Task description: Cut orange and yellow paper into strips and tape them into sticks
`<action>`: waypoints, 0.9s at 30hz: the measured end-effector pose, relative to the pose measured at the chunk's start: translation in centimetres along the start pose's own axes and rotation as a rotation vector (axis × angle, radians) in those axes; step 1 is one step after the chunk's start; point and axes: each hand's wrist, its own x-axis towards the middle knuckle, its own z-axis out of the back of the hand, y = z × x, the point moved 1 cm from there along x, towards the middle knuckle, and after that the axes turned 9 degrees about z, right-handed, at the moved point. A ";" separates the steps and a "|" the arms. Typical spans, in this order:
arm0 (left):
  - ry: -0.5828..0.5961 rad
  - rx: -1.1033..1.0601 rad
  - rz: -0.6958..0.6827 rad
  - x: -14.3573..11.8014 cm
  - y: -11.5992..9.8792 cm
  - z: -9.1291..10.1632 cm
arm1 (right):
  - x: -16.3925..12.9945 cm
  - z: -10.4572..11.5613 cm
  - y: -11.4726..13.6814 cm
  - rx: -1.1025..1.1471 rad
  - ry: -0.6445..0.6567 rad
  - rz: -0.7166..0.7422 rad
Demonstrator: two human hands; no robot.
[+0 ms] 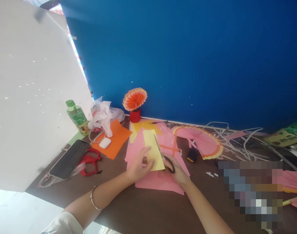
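Observation:
My left hand (138, 164) holds a pale yellow paper strip (152, 148) by its lower left edge, above a pile of pink paper sheets (160, 182). My right hand (177, 170) grips black-handled scissors (166, 159), whose blades run up along the right edge of the yellow strip. A metal bangle (93, 198) is on my left wrist. Both hands work over the dark brown table (143, 211).
Left of the pink pile lie an orange sheet (116, 138), a white earbud case (105, 142), a black phone (69, 159), red scissors (91, 164) and a green bottle (77, 117). An orange paper fan in a red holder (135, 102) stands at the blue wall. A pink paper fan (204, 141) and white cables (236, 143) lie to the right.

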 end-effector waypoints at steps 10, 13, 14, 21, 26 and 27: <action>0.000 -0.003 0.008 0.1 -0.1 0.1 | 0.1 -0.6 1.2 0.029 0.024 -0.046; -0.008 -0.007 0.010 0.0 0.0 0.0 | 0.2 -0.5 1.1 0.029 0.028 -0.049; -0.011 -0.011 0.011 0.0 0.0 0.0 | 0.2 -0.5 1.1 0.031 0.027 -0.048; -0.004 -0.331 0.100 0.6 -0.8 0.8 | 0.0 -0.1 0.8 0.006 0.019 -0.064; -0.069 -0.367 0.144 1.5 -0.7 1.5 | -0.1 -0.3 1.1 -0.016 0.044 -0.115; -0.092 -0.333 0.141 1.6 -0.5 1.5 | -0.1 -0.5 1.3 -0.011 0.056 -0.116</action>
